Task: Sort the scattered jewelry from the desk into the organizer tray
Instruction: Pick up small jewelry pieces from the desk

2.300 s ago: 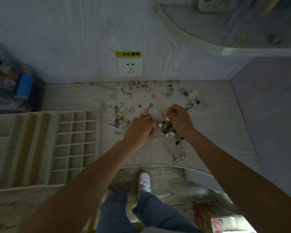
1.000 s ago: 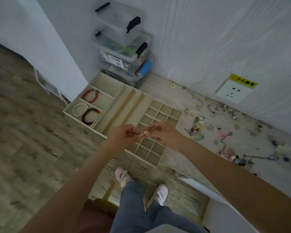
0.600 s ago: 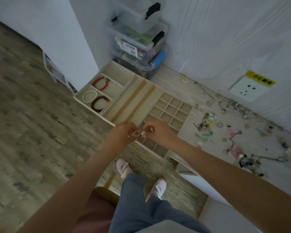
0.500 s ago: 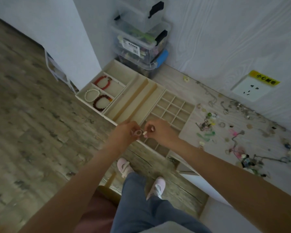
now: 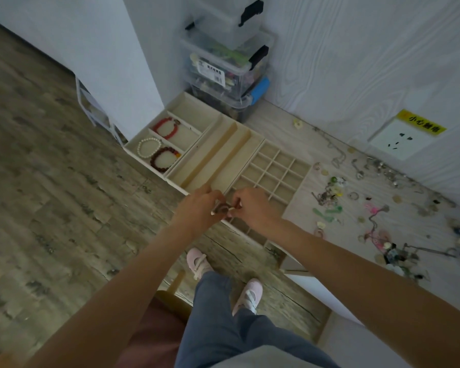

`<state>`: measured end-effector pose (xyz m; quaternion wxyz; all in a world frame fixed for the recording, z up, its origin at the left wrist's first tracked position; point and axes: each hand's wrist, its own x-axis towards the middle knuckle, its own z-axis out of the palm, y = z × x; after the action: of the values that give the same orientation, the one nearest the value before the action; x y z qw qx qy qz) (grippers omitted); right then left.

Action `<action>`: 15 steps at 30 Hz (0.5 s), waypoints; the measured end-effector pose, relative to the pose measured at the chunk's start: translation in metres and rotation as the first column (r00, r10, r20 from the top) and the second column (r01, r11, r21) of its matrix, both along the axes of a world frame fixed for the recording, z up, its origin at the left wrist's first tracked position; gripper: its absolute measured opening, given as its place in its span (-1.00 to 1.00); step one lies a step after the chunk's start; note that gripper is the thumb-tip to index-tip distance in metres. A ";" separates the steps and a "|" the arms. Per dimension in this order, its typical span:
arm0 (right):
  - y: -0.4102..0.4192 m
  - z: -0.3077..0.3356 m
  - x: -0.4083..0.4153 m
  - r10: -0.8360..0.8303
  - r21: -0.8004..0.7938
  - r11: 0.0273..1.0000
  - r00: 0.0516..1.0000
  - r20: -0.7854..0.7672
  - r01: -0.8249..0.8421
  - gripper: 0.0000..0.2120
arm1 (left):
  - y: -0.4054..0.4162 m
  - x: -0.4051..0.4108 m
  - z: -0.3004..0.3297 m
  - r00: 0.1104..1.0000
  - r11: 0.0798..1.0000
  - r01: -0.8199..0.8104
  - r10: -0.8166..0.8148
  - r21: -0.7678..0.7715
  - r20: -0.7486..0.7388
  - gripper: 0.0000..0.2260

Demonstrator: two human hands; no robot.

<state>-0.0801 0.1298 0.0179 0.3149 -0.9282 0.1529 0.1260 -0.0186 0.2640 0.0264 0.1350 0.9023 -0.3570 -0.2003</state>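
Head view: the left hand (image 5: 200,210) and right hand (image 5: 252,206) meet over the near edge of the beige compartmented organizer tray (image 5: 221,152), each grip pinching one side of a small dark ring-shaped jewelry piece (image 5: 221,209) that hangs between the fingertips, just above the tray's small-square grid. In the tray's far-left compartments lie a red bead bracelet (image 5: 167,127), a white pearl bracelet (image 5: 148,147) and a dark red bead bracelet (image 5: 164,158). To the right of the tray, scattered jewelry (image 5: 361,205) covers the pale wood-grain surface (image 5: 298,134). Behind the tray stand stacked clear plastic storage boxes (image 5: 227,62).
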 end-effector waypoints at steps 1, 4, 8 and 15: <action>0.001 0.000 0.000 0.018 -0.018 1.000 1.000 -0.006 -0.018 -0.83 | 0.002 -0.001 0.000 1.000 1.000 0.013 -0.013 0.005 0.013 -0.73; 0.005 -0.001 0.000 0.051 -0.063 0.997 0.999 -0.019 -0.052 -0.81 | 0.008 -0.003 0.001 0.993 0.996 0.079 -0.082 0.044 0.080 -0.75; 0.008 -0.004 -0.002 0.035 -0.082 0.996 0.999 -0.012 -0.036 -0.79 | 0.012 -0.004 0.000 0.963 0.968 0.189 -0.216 0.165 0.163 -0.66; 0.006 -0.003 -0.001 -0.023 -0.060 0.998 0.999 -0.032 0.021 -0.71 | 0.007 -0.011 0.007 0.895 0.895 0.250 -0.359 0.369 0.264 -0.66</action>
<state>-0.0809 0.1355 0.0151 0.2858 -0.9333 0.1717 0.1332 -0.0291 0.2708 0.0331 -0.1101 0.8643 -0.4750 -0.1237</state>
